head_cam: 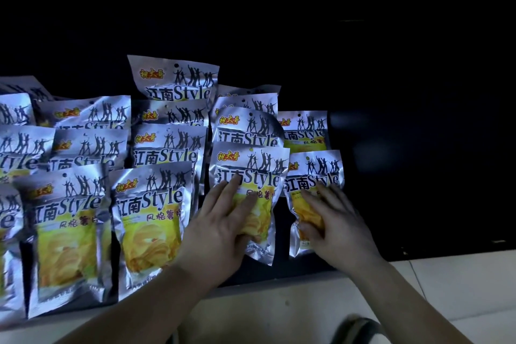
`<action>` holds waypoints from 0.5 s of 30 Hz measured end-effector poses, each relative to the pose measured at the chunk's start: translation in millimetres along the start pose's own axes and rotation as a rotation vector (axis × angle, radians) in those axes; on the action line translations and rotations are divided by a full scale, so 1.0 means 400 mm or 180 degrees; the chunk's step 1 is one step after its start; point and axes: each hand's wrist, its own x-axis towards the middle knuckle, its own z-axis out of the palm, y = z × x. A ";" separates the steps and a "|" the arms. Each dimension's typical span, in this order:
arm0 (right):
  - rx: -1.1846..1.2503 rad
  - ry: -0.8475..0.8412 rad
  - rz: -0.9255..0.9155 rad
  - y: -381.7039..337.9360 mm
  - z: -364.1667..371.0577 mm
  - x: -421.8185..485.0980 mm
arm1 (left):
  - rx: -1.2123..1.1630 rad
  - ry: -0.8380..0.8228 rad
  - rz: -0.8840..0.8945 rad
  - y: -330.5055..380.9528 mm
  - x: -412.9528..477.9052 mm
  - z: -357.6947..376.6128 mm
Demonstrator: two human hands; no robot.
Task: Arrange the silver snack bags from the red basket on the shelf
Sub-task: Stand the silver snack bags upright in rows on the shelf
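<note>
Left hand (223, 220) pinches the middle bag (251, 170), right hand (335, 220) the end bag (315, 173), fingers flat, thumbs tucked, mid-frame on the shelf (418, 190). Light, slippery foil, probably fragile crisps: grip the seams.

Big dark "江南Style" across every silver snack bag (150, 220). Small red-and-yellow logo "祝大哥" at top left of each. Smaller line "风格薯片" under the title, clear on front-row bags. Same line partly covered on centre bag (251, 173) by left hand (223, 220). On right bag (315, 170), title readable, smaller line mostly hidden by right hand (335, 220). Bottom fine print too small to read.
</note>
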 end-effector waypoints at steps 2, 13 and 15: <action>-0.0017 -0.0090 0.0069 0.005 0.004 -0.002 | 0.0123 0.0126 -0.0014 -0.005 -0.003 -0.003; -0.0127 0.0333 0.0119 -0.053 -0.003 -0.002 | 0.0270 0.0052 -0.0067 0.009 -0.001 0.010; -0.0110 0.0442 0.0008 -0.058 -0.007 -0.006 | 0.0234 0.0114 -0.0039 0.006 -0.005 0.001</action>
